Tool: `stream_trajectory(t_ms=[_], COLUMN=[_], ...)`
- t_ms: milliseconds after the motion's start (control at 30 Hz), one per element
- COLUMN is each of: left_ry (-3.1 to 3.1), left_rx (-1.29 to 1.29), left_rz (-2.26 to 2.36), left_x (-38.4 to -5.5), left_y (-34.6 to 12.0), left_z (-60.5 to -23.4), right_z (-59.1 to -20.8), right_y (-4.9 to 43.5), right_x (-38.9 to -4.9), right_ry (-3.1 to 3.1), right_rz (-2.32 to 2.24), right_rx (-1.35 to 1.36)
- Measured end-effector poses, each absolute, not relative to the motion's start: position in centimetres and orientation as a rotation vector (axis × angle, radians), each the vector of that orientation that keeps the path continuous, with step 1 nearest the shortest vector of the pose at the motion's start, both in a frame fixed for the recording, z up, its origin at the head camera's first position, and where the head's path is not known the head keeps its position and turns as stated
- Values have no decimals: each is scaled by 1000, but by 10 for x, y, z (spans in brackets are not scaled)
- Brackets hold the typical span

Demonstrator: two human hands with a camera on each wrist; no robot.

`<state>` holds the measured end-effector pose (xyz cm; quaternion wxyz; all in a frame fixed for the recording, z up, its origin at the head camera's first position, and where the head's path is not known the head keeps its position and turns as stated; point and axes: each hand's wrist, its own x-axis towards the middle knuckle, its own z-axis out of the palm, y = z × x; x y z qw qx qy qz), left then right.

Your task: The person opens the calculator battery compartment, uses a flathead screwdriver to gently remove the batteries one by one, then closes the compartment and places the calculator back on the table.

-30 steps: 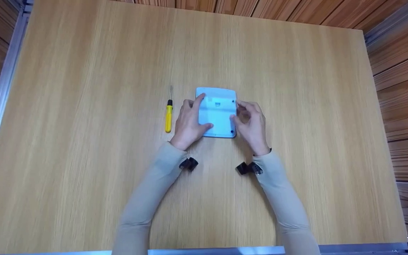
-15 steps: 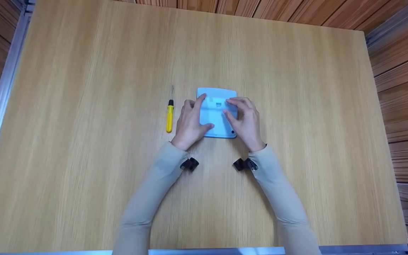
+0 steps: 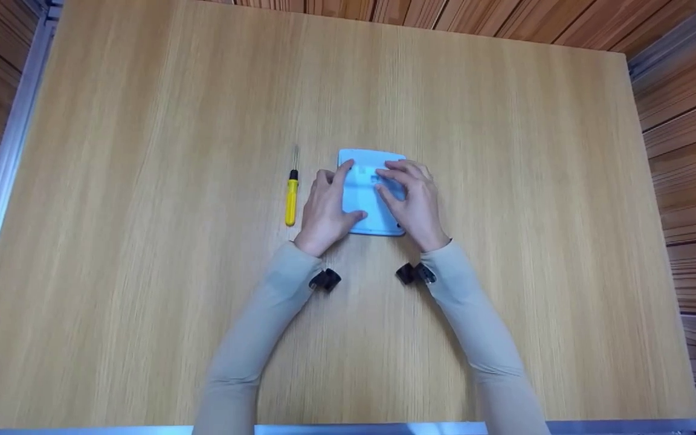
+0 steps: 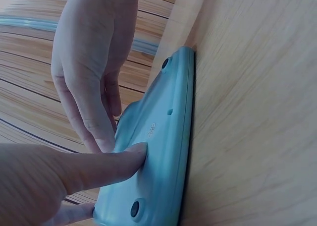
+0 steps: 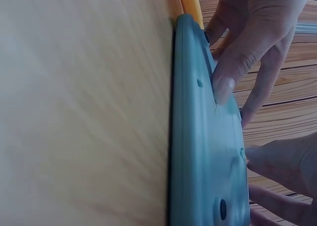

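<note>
A flat light-blue plastic device (image 3: 369, 211) lies on the table with its back up, showing round dark feet and a small latch. Its front is hidden. My left hand (image 3: 325, 211) is along its left side, thumb and index finger spread and pressing on the back. In the left wrist view that thumb (image 4: 106, 169) lies nearly straight on the blue surface. Over the right half is my right hand (image 3: 414, 199), thumb and fingertips bent and apart around the latch area. In the right wrist view those fingertips (image 5: 257, 154) touch or nearly touch the back.
A screwdriver (image 3: 291, 199) with a yellow handle lies left of my left hand, tip pointing away. The wooden table (image 3: 142, 181) has wood-plank walls (image 3: 692, 181) at the back and sides. A metal rail (image 3: 372, 429) runs along the front edge.
My right hand has moved left from the device's right edge onto its back, near the latch. My left hand keeps its place on the device.
</note>
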<state>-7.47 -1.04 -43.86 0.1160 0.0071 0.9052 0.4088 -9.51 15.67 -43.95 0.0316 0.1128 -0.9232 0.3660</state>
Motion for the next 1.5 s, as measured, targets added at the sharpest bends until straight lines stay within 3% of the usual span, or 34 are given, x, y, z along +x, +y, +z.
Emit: stream_trajectory(t_ms=[1500], left_ry=[2663], left_rx=[46], left_rz=[1191], left_x=[-74], left_y=[-11], left_z=[-438], right_z=[-427], right_y=[155], right_x=[-109], right_ry=[-2875], right_rz=[1176], right_rx=[415])
